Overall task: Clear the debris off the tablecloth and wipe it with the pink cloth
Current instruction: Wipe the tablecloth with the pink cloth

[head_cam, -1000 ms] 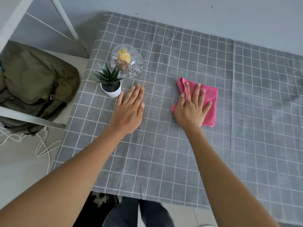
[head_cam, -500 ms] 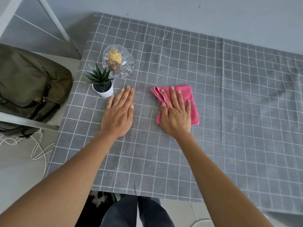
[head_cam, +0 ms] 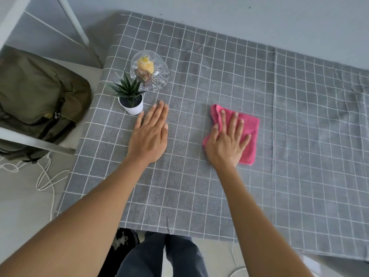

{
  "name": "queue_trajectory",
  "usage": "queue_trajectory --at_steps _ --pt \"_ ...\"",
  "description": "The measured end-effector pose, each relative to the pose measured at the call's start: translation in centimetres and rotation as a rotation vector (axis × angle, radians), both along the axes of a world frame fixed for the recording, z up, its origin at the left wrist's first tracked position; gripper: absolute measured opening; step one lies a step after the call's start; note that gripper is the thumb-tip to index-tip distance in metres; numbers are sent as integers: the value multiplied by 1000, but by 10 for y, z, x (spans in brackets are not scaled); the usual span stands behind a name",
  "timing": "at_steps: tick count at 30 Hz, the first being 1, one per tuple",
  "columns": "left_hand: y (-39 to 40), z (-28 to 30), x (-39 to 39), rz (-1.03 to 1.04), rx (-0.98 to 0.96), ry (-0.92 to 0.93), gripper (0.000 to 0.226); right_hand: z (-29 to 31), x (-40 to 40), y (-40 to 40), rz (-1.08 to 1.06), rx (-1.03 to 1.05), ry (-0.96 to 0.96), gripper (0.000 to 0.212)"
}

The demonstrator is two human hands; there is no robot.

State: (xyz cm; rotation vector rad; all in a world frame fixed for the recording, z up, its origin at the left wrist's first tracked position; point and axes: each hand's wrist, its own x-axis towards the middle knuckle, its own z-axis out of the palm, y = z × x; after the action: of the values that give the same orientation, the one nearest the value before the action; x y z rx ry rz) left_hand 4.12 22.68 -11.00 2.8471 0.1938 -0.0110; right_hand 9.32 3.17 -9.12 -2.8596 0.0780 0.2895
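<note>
We read the setting as a home room: a grey checked tablecloth (head_cam: 219, 80) covers the table, with a small potted succulent (head_cam: 130, 96) near its far-left corner, a glass dish (head_cam: 157, 76) just behind the plant, and an olive backpack (head_cam: 38, 96) left of it.

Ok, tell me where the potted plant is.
Head view, left side of the tablecloth: the potted plant stands just in front of the glass dish, beyond the left hand.
</note>
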Motion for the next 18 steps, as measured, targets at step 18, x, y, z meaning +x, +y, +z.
queue_trajectory --at_steps 18 --pt "3 -1 0 -9 -8 19 55 -2 -1 -63 56 -22 10 46"
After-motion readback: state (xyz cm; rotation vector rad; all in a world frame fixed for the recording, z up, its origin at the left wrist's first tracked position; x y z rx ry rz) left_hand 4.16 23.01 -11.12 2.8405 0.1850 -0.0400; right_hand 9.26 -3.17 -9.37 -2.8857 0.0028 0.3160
